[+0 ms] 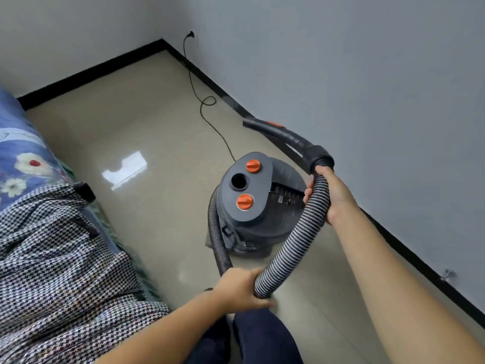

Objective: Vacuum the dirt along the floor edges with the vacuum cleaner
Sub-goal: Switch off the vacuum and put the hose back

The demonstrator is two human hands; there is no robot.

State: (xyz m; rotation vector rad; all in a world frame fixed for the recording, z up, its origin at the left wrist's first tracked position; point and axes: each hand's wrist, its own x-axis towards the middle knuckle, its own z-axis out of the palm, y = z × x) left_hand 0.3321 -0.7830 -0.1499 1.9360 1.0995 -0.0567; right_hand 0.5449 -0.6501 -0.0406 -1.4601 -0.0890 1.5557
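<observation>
Both hands hold the ribbed hose (294,248): the right hand (332,193) wraps it just below the nozzle (283,134), which points at the black skirting (409,254), probably to steer along that edge. The left hand (240,288) grips the slack loop in front of the vacuum cleaner (252,203), likely keeping it untangled. No readable brand or writing shows on the canister.

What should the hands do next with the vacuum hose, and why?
Probably lower the nozzle to the black baseboard. The right hand grips the ribbed hose just below the wand and the left hand grips its loop, but the nozzle looks raised off the floor edge, so it likely can't suck up dirt yet.
</observation>
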